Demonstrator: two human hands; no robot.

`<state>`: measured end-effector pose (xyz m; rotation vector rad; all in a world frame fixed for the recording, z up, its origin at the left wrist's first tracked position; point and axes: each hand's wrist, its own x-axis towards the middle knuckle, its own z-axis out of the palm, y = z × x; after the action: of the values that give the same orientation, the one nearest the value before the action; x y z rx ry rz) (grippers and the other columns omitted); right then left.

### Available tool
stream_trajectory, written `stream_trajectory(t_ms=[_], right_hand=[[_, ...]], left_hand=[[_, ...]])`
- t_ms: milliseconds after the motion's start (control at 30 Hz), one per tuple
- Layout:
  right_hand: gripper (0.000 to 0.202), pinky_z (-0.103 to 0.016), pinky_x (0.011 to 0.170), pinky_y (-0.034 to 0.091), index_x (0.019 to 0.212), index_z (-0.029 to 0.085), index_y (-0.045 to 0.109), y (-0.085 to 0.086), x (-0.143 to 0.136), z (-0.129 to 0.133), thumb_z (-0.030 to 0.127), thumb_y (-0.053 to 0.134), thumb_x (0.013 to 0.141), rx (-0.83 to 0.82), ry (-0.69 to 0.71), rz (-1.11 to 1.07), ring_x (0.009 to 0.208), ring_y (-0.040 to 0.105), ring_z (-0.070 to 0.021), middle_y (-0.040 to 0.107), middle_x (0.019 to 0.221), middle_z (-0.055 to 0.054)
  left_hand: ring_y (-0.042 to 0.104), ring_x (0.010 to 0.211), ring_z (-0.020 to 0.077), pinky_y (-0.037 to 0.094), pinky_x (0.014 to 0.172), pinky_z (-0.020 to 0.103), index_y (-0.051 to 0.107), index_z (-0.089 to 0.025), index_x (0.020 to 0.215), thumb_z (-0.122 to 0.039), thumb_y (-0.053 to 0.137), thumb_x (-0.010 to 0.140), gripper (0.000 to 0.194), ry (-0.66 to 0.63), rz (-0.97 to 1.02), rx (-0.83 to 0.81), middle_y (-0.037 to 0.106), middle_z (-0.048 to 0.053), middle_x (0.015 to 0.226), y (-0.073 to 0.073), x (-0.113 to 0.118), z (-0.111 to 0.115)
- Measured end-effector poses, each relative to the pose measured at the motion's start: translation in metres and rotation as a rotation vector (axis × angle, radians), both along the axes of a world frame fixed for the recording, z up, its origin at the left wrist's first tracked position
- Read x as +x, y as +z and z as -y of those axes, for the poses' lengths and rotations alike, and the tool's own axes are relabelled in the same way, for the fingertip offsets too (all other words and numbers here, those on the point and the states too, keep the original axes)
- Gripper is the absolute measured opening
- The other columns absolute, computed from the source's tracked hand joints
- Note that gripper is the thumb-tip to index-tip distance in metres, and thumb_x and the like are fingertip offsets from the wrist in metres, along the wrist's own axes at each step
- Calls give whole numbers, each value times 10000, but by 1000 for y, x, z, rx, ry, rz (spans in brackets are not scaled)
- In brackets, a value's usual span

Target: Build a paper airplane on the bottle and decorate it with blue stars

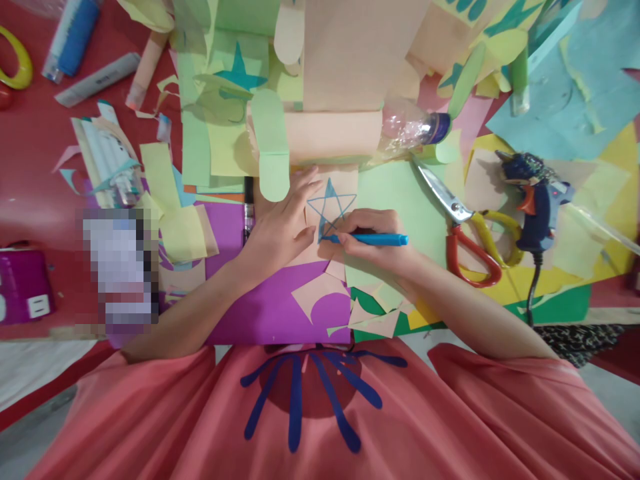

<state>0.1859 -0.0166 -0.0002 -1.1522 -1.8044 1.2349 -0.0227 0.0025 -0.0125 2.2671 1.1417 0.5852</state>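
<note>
A blue marker [380, 239] is gripped in my right hand [373, 233], its tip on a peach sheet [345, 180] at the lower left of a star outline. The star [329, 208] is drawn in blue, with its top point filled in. My left hand [283, 223] lies flat with spread fingers on the left part of that sheet and holds nothing. Just above it sits a rounded light-green strip [274, 147]. Purple paper [280, 313] and peach scraps [320, 293] lie below the hands.
Scissors [460, 217] and a glue gun [540, 207] with a cord lie at the right. A plastic bottle [410, 127] in peach paper is above the hands. Markers [107, 153], a blurred-out object [120, 267] and a purple box [25, 283] are at the left.
</note>
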Motion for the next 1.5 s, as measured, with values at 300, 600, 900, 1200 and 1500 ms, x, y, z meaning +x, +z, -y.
stream_trajectory(t_ms=[300,600,900,1200,1500], right_hand=[[142,-240,516,401,686,180,615,2,-1,-1,244,601,812,-35,-194,-49,533,505,-92,595,582,16],[171,-245,565,445,641,183,591,2,0,-1,223,588,807,-6,-107,-24,579,561,-102,629,629,-3],[212,-281,600,465,636,188,600,0,1,-1,281,587,826,-1,-20,7,596,570,-121,624,629,-15],[175,-253,564,439,633,196,558,4,-1,-1,232,582,802,-36,-169,-31,605,582,-116,614,614,3],[175,-254,561,439,627,196,555,5,0,-2,222,559,800,-15,-98,11,576,552,-107,608,609,4]], left_hand=[[395,1422,282,359,1165,504,341,-278,1407,-194,508,897,543,9,-10,17,388,73,1552,0,1,1],[399,1419,285,359,1162,494,318,-254,1410,-160,521,872,582,-23,5,4,364,103,1562,1,-1,0],[439,1391,270,398,1145,476,331,-282,1414,-221,510,907,541,5,-13,27,391,75,1550,0,0,0],[423,1399,298,373,1149,524,342,-283,1405,-210,521,905,536,6,11,-17,380,80,1555,1,0,1],[416,1402,288,370,1158,513,340,-286,1417,-194,522,889,566,13,2,-1,379,63,1557,0,0,1]])
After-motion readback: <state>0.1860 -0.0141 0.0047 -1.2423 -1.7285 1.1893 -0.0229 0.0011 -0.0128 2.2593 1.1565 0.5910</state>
